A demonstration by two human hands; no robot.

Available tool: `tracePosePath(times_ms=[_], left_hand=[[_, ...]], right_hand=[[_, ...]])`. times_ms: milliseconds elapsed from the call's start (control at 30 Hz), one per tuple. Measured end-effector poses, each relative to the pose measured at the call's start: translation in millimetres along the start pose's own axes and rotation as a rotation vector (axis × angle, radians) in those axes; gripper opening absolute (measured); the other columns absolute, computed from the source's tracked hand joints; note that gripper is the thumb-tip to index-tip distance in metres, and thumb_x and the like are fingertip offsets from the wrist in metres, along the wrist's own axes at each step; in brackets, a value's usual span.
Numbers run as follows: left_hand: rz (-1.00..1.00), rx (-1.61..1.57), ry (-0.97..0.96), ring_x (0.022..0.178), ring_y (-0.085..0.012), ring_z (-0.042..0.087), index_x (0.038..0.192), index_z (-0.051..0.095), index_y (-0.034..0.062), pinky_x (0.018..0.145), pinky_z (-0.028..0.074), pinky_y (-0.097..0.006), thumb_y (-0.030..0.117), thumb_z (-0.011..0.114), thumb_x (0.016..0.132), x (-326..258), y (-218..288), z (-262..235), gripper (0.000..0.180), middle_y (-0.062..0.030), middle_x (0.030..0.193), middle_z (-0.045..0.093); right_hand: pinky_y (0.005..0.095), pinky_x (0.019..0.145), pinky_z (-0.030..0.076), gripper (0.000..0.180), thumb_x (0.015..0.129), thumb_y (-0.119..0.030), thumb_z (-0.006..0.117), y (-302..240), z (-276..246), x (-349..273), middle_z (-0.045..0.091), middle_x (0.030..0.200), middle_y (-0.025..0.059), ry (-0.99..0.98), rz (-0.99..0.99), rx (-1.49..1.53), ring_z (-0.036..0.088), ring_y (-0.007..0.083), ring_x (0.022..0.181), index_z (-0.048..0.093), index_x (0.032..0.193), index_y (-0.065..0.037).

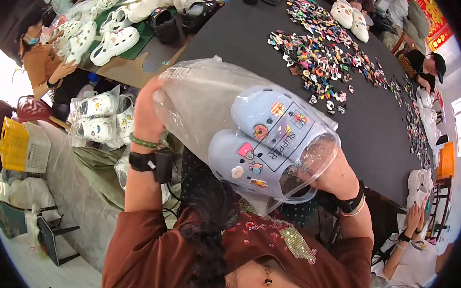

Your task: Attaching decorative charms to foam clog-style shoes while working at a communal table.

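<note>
Clear plastic bag held 2 pale blue clogs studded with small coloured charms, and I had it lifted in front of me, over the near edge of the dark counter. My left hand gripped the bag's upper left edge, fingers closed on the plastic. My right hand cupped the bag's lower right end from beneath. Loose charms lay scattered across the counter beyond, and bagged white clogs sat to my left.
</note>
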State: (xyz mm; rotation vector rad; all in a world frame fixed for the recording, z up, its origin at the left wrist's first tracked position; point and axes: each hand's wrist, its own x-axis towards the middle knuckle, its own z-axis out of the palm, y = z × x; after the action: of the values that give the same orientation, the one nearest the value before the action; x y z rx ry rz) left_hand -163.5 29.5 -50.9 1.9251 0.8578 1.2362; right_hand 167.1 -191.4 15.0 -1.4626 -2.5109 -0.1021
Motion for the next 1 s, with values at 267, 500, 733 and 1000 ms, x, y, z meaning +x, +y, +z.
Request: tracePosePath(times_ms=[267,500,733,1000], left_hand=[[-0.836,-1.345,-0.250,0.116,-0.0283,0.058,0.130,0.054,-0.0017,0.100,0.049,-0.041,0.038,0.046,0.103,19,8,7,0.049,-0.0182,0.131,0.058],[-0.873,-1.016,-0.370,0.098,-0.0163,0.066,0.125,0.059,-0.0001,0.085,0.055,-0.031,0.021,0.064,0.096,-3,7,58,0.036,-0.0084,0.113,0.068],[-0.745,-0.905,0.238,0.090,-0.0177,0.067,0.116,0.062,0.0018,0.079,0.056,-0.032,0.023,0.065,0.095,18,-16,24,0.030,-0.0067,0.103,0.069],[-0.486,-0.664,0.508,0.099,-0.0212,0.065,0.122,0.060,0.0010,0.084,0.054,-0.035,0.033,0.068,0.092,-7,-41,-59,0.045,-0.0092,0.113,0.065]], right_hand=[[0.0414,0.069,0.049,0.019,0.075,-0.022,0.070,1,-10,0,0.057,0.076,0.0091,-0.049,-0.012,-0.048,0.059,0.0282,0.076,0.064,0.083,-0.006],[0.0414,0.068,0.048,0.018,0.074,-0.021,0.069,-2,-7,5,0.056,0.076,0.0084,-0.061,-0.076,0.040,0.058,0.0273,0.077,0.062,0.082,-0.007],[0.0428,0.066,0.047,0.027,0.079,-0.027,0.071,4,-8,-5,0.058,0.071,0.0117,-0.061,0.070,0.020,0.059,0.0316,0.070,0.061,0.080,-0.002],[0.0423,0.058,0.047,0.030,0.078,-0.025,0.074,18,0,-27,0.057,0.065,0.0149,0.097,0.365,-0.106,0.058,0.0333,0.062,0.058,0.073,0.000]])
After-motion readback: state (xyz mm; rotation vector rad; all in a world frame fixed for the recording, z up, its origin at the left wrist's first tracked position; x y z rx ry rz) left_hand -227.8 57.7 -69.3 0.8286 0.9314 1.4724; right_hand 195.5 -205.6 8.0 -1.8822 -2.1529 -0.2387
